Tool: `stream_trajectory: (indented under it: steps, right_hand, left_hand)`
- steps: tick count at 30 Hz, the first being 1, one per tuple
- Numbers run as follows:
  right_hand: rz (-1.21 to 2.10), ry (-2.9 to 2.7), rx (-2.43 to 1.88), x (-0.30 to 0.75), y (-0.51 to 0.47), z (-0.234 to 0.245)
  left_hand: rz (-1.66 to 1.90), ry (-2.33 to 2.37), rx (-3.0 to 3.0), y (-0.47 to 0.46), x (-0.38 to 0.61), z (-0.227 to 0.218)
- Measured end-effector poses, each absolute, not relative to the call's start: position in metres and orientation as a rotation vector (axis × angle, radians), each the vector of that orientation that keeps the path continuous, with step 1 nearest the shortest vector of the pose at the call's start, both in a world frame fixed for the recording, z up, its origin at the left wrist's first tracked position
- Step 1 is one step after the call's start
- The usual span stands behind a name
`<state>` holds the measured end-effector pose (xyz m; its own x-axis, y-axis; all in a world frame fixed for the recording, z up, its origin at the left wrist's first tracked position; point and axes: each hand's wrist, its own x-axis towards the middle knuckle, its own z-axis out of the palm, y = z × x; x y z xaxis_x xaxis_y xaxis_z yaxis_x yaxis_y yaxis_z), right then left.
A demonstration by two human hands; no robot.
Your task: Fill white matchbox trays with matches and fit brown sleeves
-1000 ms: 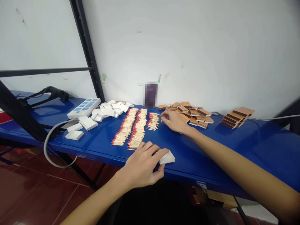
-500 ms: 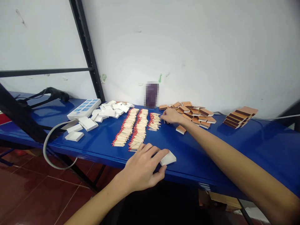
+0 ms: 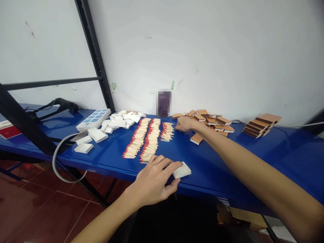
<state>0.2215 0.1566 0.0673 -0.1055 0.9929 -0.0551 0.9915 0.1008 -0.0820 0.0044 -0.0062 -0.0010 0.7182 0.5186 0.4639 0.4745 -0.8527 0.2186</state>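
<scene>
My left hand (image 3: 160,179) is closed on a white matchbox tray (image 3: 183,171) near the table's front edge, thumb and fingers at its left end. Farther back, my right hand (image 3: 185,124) has its fingertips pinched together just right of a short pile of red-tipped matches (image 3: 167,131). Whatever the pinch may contain is too small to make out. Two longer rows of matches, the left row (image 3: 137,138) and the middle row (image 3: 151,140), lie between the tray and a heap of white trays (image 3: 121,119).
Brown matchbox sleeves (image 3: 214,121) are heaped behind my right forearm, with one loose sleeve (image 3: 196,138) in front. Leaning stacked sleeves (image 3: 263,125) stand farther right. On the left are a white power strip (image 3: 94,119), its cable (image 3: 54,158) and a black rack post (image 3: 97,50).
The view has shifted slightly. My right hand's fingers have curled in closer beside the short match pile. My left hand keeps the white tray in the same place.
</scene>
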Motion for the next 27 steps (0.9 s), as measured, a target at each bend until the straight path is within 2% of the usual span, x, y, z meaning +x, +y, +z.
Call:
stream_trajectory:
  steps: [7, 18, 27]
  right_hand:
    - [0.242, -2.236, -2.086, 0.209, 0.17, 0.077]
    - [0.292, -2.24, -2.042, 0.212, 0.18, 0.064]
    - [0.224, -2.374, -1.815, 0.216, 0.179, 0.074]
  left_hand:
    - [0.792, 0.826, 2.824, -0.007, 0.005, 0.0]
    - [0.795, 0.804, 2.818, -0.005, 0.003, -0.002]
    - [0.788, 0.809, 2.839, -0.006, 0.004, 0.0]
